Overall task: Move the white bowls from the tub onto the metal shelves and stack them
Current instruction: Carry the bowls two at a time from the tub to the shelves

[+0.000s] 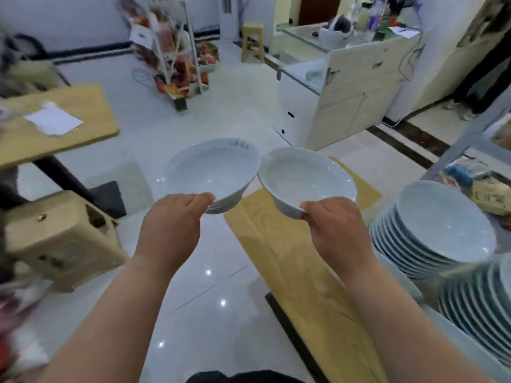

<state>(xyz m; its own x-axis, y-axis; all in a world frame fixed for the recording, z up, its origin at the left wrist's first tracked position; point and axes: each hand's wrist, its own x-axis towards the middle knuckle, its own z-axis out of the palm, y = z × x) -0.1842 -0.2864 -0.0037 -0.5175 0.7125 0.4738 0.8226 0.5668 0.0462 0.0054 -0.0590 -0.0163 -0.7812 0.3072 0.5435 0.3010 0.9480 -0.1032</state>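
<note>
A white bowl is gripped at its near rim by the left hand, the thumb laid over the rim and the fingers curled out of sight beneath. A second white bowl is gripped the same way by the right hand. Both bowls are held upright in the air, side by side, above the tiled floor and the far end of a wooden bench; their rims are seen to meet or nearly meet, and contact cannot be told. At the right edge of the bench two stacks of white bowls are seen: a farther stack and a nearer stack, both tilted. Part of a metal shelf is seen beyond them. A wooden table with a sheet of paper is seen at the left, with a stool below it.
</note>
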